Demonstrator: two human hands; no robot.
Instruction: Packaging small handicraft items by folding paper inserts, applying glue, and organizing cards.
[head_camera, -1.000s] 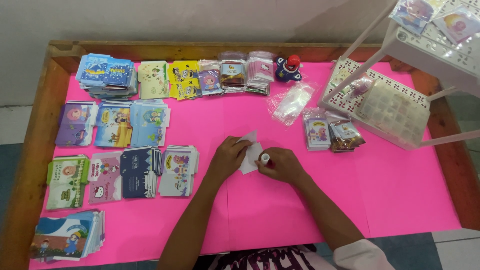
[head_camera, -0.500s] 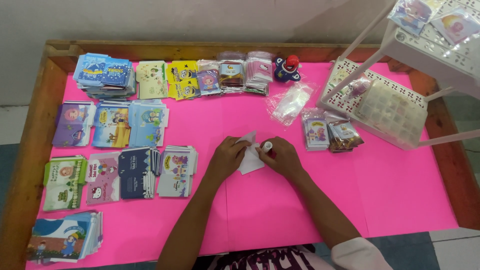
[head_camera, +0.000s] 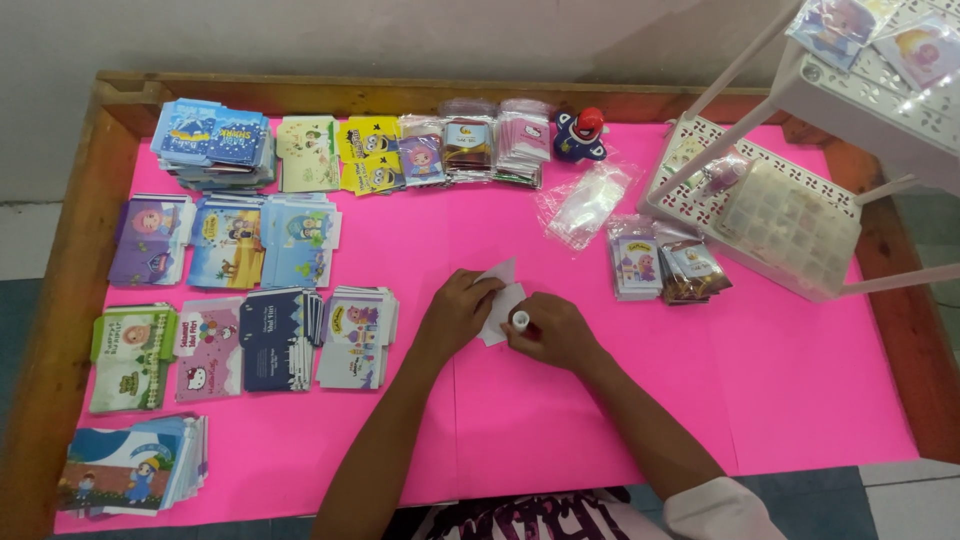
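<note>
Far left of the wooden-rimmed table w/ pink paper cover (head_camera: 800, 400): stacks of small printed card packets (head_camera: 250, 300), sorted by design into rows (blue ones at the back, purple, green & navy nearer). They sit fanned and apart, so each design shows at a glance and is easy to pick from.

Centre: the left hand (head_camera: 455, 315) lies palm-down on a small white paper piece (head_camera: 500, 300), fingers (head_camera: 478, 293) only slightly curled, pressing it flat on the pink cover so it doesn't shift. The paper sticks out past the fingertips, between the two hands.

Just beside it, touching the paper's right edge, the right hand (head_camera: 555, 335) is curled tight round a small white tube w/ round cap (head_camera: 520, 319), prob. a glue stick, though it's too small to be sure. The capped end faces up toward the camera; fingers closed around the body, thumb side toward the paper. Held upright like that, its lower end meets the sheet.

Right: a crumpled clear plastic bag (head_camera: 585, 205) lies behind the hands, then two small stacks of wrapped picture packets (head_camera: 660, 265), then a white perforated plastic rack (head_camera: 790, 215) standing on the table's right side, well apart from the hands.
</note>
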